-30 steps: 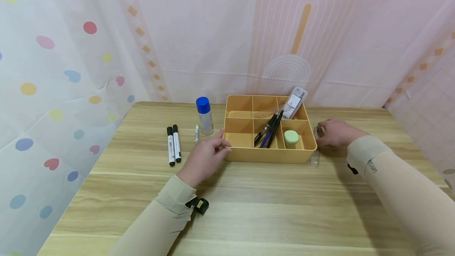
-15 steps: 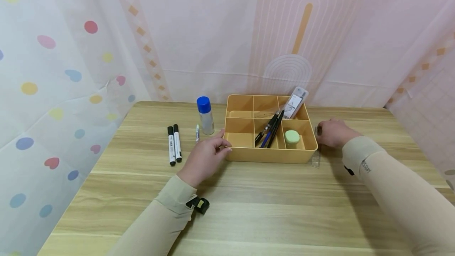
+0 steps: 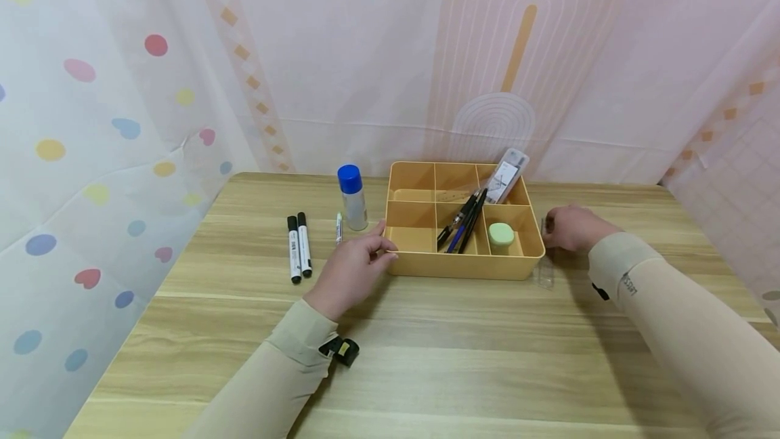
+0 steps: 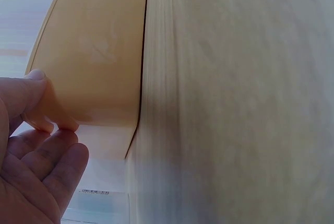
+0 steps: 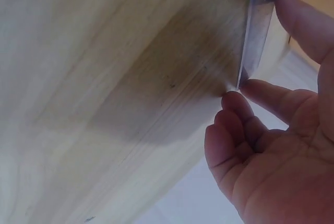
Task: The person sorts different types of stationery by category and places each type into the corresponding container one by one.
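Right hand (image 3: 577, 228) pinches a long clear plastic strip (image 3: 545, 275) by its far part. Left hand (image 3: 351, 268) grips a yellow rectangular plastic box (image 3: 463, 267).

- Left arm (image 3: 258, 381): extends forward, angled inward toward the right.
- Left hand (image 3: 349, 274): in a pinching grip; thumb (image 4: 23, 91) opposes the fingers (image 4: 52, 153).
- Right arm (image 3: 685, 334): extends forward, angled inward toward the left.
- Right hand (image 3: 577, 227): in a pinching grip; thumb (image 5: 302, 23) and index finger (image 5: 279, 99) stand apart, opposed; the other fingers (image 5: 222, 148) bend beside the index finger.
- Spacing: hands well apart, right hand slightly farther forward.
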`<action>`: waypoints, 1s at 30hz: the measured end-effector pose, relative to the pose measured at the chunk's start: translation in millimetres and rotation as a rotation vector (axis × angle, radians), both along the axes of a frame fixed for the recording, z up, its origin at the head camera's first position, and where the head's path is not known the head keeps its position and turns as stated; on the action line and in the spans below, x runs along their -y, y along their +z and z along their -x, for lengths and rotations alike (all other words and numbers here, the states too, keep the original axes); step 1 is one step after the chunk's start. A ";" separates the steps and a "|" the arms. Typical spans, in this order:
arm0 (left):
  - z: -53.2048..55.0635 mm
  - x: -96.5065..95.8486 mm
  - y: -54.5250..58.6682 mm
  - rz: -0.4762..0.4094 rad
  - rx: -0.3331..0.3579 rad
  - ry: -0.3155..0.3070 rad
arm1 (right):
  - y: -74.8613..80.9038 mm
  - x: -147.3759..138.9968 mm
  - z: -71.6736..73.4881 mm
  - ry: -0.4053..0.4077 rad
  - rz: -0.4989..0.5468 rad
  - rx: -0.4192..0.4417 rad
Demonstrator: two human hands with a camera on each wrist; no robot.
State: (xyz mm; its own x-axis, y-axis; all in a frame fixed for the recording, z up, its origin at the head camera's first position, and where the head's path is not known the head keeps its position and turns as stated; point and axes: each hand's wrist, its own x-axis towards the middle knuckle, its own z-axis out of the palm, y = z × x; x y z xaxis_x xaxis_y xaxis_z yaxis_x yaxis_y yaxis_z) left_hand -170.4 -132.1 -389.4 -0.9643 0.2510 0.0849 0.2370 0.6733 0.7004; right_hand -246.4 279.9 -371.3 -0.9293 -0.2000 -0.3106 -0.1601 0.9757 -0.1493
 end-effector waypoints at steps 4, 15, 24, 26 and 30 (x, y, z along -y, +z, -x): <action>1.0 0.7 -1.3 0.007 -0.001 0.001 | 0.5 0.6 0.3 0.000 0.028 0.012; 0.3 0.9 -2.0 0.008 -0.032 -0.005 | 3.7 0.1 -0.7 -0.048 0.069 0.054; -1.6 0.6 -2.3 -0.001 -0.016 -0.003 | 4.2 -1.9 -4.2 -0.142 0.056 0.051; -1.8 0.7 -2.7 -0.001 -0.018 -0.001 | 3.5 -2.7 -4.0 -0.133 0.062 0.036; -1.7 1.0 -3.1 0.001 -0.020 0.005 | 3.3 -3.8 -4.1 -0.101 0.046 -0.002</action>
State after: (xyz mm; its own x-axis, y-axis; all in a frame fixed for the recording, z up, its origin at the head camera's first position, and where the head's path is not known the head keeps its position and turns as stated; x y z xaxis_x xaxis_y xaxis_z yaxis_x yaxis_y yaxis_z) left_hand -168.8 -133.1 -392.5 -0.9637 0.2461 0.1039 0.2473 0.6749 0.6952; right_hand -242.3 283.7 -368.0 -0.9460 -0.1199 -0.3013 -0.0621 0.9789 -0.1945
